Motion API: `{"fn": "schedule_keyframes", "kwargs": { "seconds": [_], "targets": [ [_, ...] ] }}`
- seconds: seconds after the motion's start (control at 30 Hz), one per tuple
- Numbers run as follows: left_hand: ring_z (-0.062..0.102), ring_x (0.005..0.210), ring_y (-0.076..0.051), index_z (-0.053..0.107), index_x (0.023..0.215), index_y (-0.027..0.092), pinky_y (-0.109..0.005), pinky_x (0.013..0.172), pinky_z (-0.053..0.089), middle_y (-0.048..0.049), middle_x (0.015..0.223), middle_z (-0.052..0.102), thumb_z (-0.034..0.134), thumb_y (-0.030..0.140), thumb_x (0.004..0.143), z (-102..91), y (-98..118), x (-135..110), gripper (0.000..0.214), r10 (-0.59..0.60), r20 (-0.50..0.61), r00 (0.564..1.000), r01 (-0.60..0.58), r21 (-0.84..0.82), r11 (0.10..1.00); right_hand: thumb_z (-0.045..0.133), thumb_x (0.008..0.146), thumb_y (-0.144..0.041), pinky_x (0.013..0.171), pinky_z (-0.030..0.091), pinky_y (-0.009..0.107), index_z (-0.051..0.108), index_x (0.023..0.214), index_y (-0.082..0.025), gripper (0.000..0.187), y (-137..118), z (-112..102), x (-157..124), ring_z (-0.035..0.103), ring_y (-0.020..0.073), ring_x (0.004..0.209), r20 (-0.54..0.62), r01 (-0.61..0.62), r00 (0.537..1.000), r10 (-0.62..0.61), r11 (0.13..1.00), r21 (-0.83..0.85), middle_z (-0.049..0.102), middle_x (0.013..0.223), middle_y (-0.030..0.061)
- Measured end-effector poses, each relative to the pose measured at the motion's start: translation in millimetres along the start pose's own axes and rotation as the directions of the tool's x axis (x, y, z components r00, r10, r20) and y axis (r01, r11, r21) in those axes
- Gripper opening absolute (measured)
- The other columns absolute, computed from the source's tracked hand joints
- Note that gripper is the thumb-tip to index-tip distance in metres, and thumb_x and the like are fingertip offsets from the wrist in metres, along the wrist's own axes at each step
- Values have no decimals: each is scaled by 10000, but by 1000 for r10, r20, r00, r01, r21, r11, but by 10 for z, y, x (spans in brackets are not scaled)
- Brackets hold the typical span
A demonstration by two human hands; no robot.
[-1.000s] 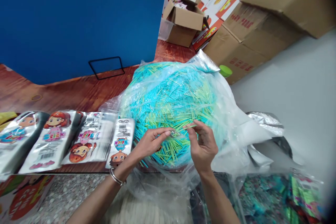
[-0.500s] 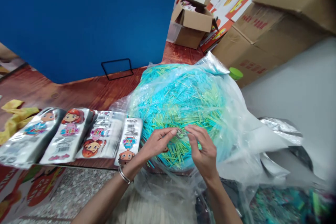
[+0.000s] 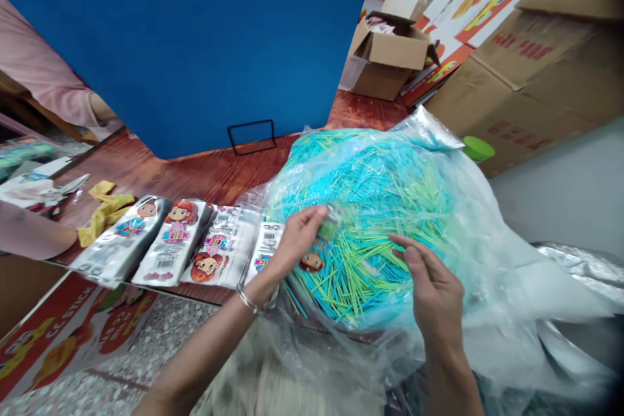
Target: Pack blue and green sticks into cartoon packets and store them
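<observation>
My left hand pinches the top of a small printed plastic pouch. The pouch hangs over a big heap of thin blue and green sticks and shows a cartoon face low down. Over the right part of the heap hovers my right hand, its index finger stretched out and apart from the thumb, with nothing visible in it. A clear plastic bag lies open around the sticks. Left of the heap are stacks of flat printed pouches; my left wrist partly covers the nearest stack.
A blue panel with a black wire stand rises behind the table. Yellow cloth strips and scissors lie left, near another person's pink sleeve. Cartons and a green cup are on the right.
My hands, close together before, have moved apart; the right went rightward. The pouch now hangs from my left hand. The view has shifted left, bringing another person's sleeve and the scissors into sight.
</observation>
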State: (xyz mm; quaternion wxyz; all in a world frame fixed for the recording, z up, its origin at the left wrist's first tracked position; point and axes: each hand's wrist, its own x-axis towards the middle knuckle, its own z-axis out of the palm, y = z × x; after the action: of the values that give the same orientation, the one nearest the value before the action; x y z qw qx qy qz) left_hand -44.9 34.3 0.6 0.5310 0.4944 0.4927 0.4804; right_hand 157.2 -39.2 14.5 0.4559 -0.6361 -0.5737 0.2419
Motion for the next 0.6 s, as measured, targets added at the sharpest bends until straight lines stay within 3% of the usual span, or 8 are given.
{"fn": "schedule_keyframes", "kwargs": {
  "seconds": [0.07, 0.17, 0.23, 0.3, 0.37, 0.43, 0.5, 0.6],
  "targets": [
    [567, 630, -114, 675, 914, 138, -220, 582, 453, -11, 735, 652, 485, 450, 825, -94, -31, 339, 376, 44, -123, 991, -50, -50, 997, 474, 883, -372, 851, 470, 376, 637, 1034, -246, 256, 113, -24, -50, 614, 209, 951, 48, -16, 999, 18, 999, -50, 651, 1045, 48],
    [589, 675, -132, 676, 852, 105, -249, 655, 473, -31, 736, 661, 476, 352, 825, -208, -128, 828, 319, 115, -241, 964, -94, 95, 991, 476, 877, -378, 877, 459, 363, 646, 994, -225, 257, 322, -19, -162, 594, 209, 995, 170, 39, 985, -12, 987, -153, 657, 1032, 58],
    [608, 777, -161, 675, 867, 99, -291, 765, 472, -52, 818, 677, 522, 260, 788, -261, -182, 1021, 235, 127, -253, 959, -95, 133, 987, 455, 888, -373, 863, 468, 355, 633, 1006, -215, 265, 467, -42, -223, 596, 206, 994, 164, 34, 986, 2, 976, -213, 655, 1044, 67],
    [591, 941, -194, 661, 958, 107, -331, 894, 428, -79, 978, 670, 565, 202, 754, -315, -194, 1052, 245, 173, -256, 951, -123, 199, 972, 436, 898, -365, 856, 472, 355, 620, 1023, -202, 275, 603, -98, -248, 601, 207, 989, 138, 47, 990, -9, 960, -277, 652, 1054, 78],
    [523, 1098, -220, 604, 1106, 123, -356, 977, 372, -108, 1163, 603, 581, 208, 761, -399, -161, 923, 355, 332, -255, 908, -207, 415, 886, 421, 904, -353, 863, 468, 367, 613, 1030, -185, 285, 714, -154, -238, 604, 216, 990, 171, 118, 983, -59, 926, -358, 654, 1049, 91],
    [484, 1157, -234, 532, 1207, 148, -370, 994, 362, -120, 1228, 557, 563, 256, 799, -521, -116, 667, 423, 492, -186, 851, -255, 672, 695, 401, 914, -330, 860, 466, 377, 612, 1022, -173, 285, 782, -165, -209, 608, 225, 978, 257, 208, 961, -101, 876, -435, 663, 1023, 97],
    [553, 1061, -233, 520, 1210, 163, -365, 921, 423, -110, 1139, 600, 491, 296, 857, -665, -106, 340, 379, 464, -68, 883, -213, 823, 526, 382, 923, -307, 844, 467, 373, 607, 1021, -172, 280, 797, -104, -182, 613, 226, 955, 349, 283, 930, -115, 830, -481, 669, 1001, 94],
    [592, 962, -293, 510, 1196, 106, -393, 802, 468, -157, 1052, 615, 487, 383, 855, -842, -204, -135, 440, 312, -30, 950, -62, 958, 281, 400, 922, -322, 826, 461, 365, 581, 1067, -156, 285, 728, 96, -177, 603, 235, 956, 424, 359, 897, -126, 766, -533, 661, 1011, 111]
  ]
}}
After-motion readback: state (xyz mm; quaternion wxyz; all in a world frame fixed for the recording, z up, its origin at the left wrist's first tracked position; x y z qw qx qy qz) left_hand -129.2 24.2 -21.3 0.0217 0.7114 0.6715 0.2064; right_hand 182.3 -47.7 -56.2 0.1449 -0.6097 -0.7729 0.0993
